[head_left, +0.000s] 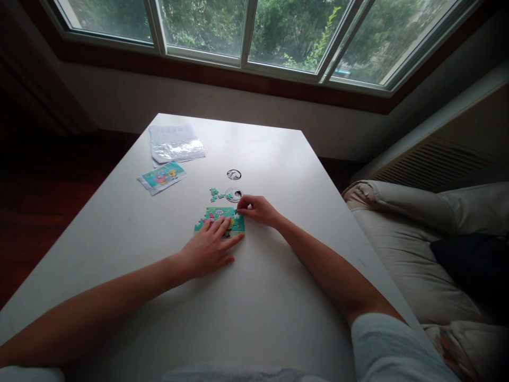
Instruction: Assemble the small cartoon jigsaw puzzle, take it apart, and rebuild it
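A partly joined jigsaw puzzle (pixel 202 225) with colourful cartoon figures on a teal ground lies flat on the white table. My left hand (pixel 210 246) rests on it palm down, fingers spread across its middle and lower right. At the puzzle's upper right corner my right hand (pixel 256 209) pinches a small puzzle piece (pixel 237 211) between thumb and fingertips, right by the edge. Just beyond the puzzle are several loose teal pieces (pixel 213 193). One more loose piece (pixel 229 196) sits on a round ring-shaped fitting (pixel 234 194).
A second round opening (pixel 234 174) lies farther back in the white table (pixel 262 154). At the left are a cartoon picture card (pixel 163 178) and papers in a clear plastic sleeve (pixel 175 143). A beige sofa (pixel 405 239) stands to the right, and windows (pixel 207 26) line the far wall.
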Demonstrator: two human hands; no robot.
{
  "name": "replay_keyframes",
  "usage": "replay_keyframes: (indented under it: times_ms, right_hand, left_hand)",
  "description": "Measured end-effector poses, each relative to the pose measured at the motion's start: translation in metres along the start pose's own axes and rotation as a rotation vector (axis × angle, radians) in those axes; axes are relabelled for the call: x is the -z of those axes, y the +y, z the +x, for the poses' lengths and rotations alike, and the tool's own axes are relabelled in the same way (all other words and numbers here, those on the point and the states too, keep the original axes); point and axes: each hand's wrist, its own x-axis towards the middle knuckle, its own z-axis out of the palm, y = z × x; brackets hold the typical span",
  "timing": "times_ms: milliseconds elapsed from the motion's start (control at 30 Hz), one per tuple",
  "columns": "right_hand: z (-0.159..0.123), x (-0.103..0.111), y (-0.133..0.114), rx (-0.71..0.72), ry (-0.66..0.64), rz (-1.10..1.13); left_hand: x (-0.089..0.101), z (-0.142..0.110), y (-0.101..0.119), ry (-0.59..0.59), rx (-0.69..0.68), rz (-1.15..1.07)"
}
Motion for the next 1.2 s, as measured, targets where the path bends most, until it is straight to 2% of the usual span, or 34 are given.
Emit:
replay_keyframes:
  times_ms: [133,367,533,767,1067,1200]
  right_hand:
    - [-0.0009,-0.0032,-0.0006,0.003,-0.054,0.013]
    - [0.0005,-0.0059,0.0024,0.011,-0.035,-0.122]
    - [0.0015,-0.0064,-0.0002,0.079,-0.031,-0.224]
    - [0.0015,-0.0072,0.0024,0.102,-0.034,-0.285]
    - [0.0007,-0.0069,-0.0005,0.117,-0.031,-0.284]
    - [0.0041,-0.0030,0.0089,0.134,0.003,-0.208]
  left_hand:
    - [-0.0002,0.0000,0.0006,-0.005,0.007,0.001]
    - [-0.0022,0.0004,0.0007,-0.003,0.005,-0.003]
    - [-0.0041,0.0009,-0.0003,0.002,0.004,-0.004]
    - [-0.0039,0.0017,-0.0001,-0.001,0.002,-0.010]
    - [-0.0003,0.0020,0.0004,-0.007,0.001,0.001]
    - [-0.0011,0.0017,0.0003,-0.005,0.001,0.011]
